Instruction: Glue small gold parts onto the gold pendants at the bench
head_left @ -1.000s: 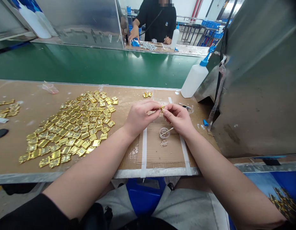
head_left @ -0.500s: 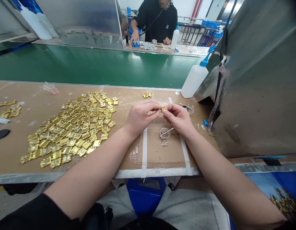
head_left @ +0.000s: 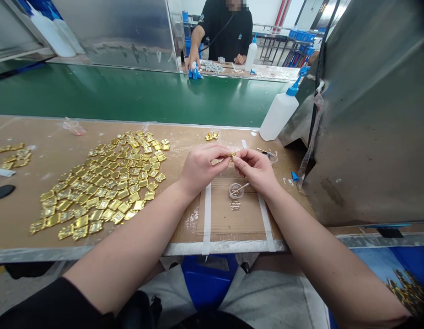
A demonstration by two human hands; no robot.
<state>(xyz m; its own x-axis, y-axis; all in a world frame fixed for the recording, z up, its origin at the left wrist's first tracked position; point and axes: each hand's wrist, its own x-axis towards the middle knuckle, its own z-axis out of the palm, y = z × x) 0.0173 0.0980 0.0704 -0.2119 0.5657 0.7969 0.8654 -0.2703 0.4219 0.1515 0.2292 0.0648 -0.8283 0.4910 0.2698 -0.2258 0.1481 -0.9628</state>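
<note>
Above the small glue dish (head_left: pixel 235 191), a gold metal piece (head_left: pixel 233 155) is pinched between left hand (head_left: pixel 199 168) and right hand (head_left: pixel 255 170), fingertips pressed together on it. Steady, light pressure should keep it aligned. Left of the dish lie gold tags (head_left: pixel 105 183) on the worktop (head_left: pixel 43 160); no readable writing.

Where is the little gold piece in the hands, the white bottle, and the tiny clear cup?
gold piece (head_left: pixel 232 155), head view, its visible middle.
white bottle (head_left: pixel 278 116), head view, its body.
clear cup (head_left: pixel 235 191), head view, its rim.
</note>
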